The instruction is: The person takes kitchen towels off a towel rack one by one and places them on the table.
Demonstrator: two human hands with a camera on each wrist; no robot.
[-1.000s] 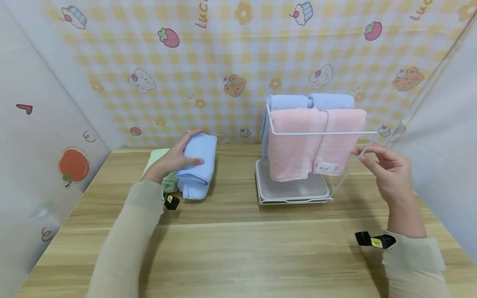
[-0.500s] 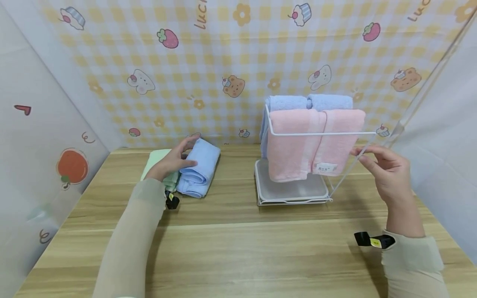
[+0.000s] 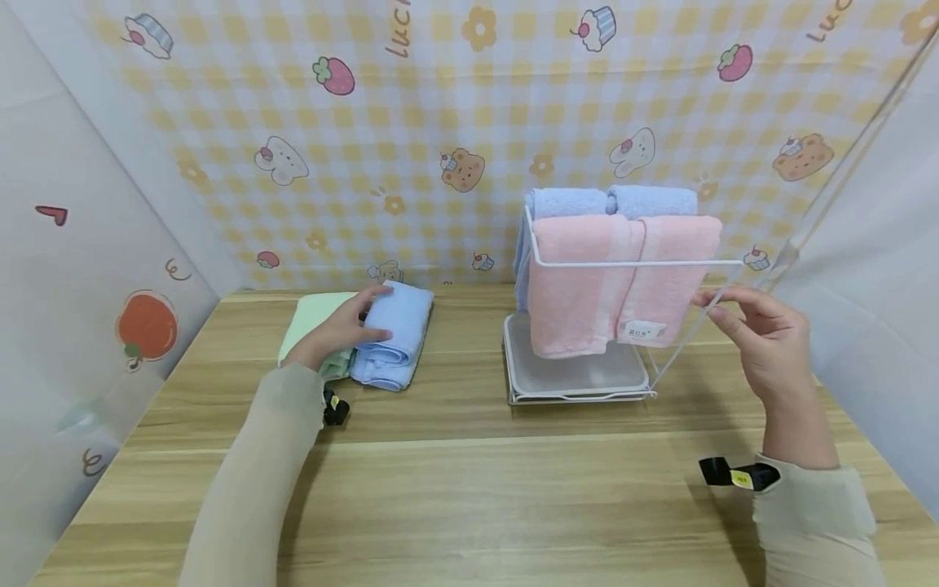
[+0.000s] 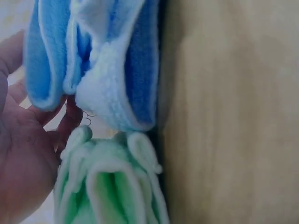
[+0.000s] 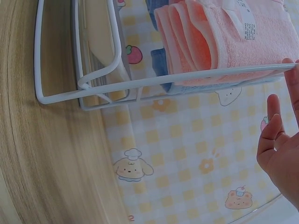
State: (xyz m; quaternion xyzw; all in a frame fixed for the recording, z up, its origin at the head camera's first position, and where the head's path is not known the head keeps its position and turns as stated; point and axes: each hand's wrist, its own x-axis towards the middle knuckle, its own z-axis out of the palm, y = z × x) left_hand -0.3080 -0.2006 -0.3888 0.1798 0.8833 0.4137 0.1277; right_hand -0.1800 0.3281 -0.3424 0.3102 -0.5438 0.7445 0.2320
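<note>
While folded, towel (image 3: 402,316) in left hand (image 3: 339,328)

The blue towel (image 3: 402,316) lay folded in soft, thick layers on the counter (image 3: 469,505), its curled edges facing me, with my left fingers (image 3: 374,291) gripping its upper fold. Just beside it on the left lay the green towel (image 3: 315,311), also folded. Well apart to the right, the white wire rack (image 3: 565,372) stood upright, a flat tray at its base, and my right fingers (image 3: 757,299) pinched its side wire. Pink towels (image 3: 575,293) hung folded side by side on it, a white label near the lower edge, with light-blue towels (image 3: 653,200) behind them.
</note>
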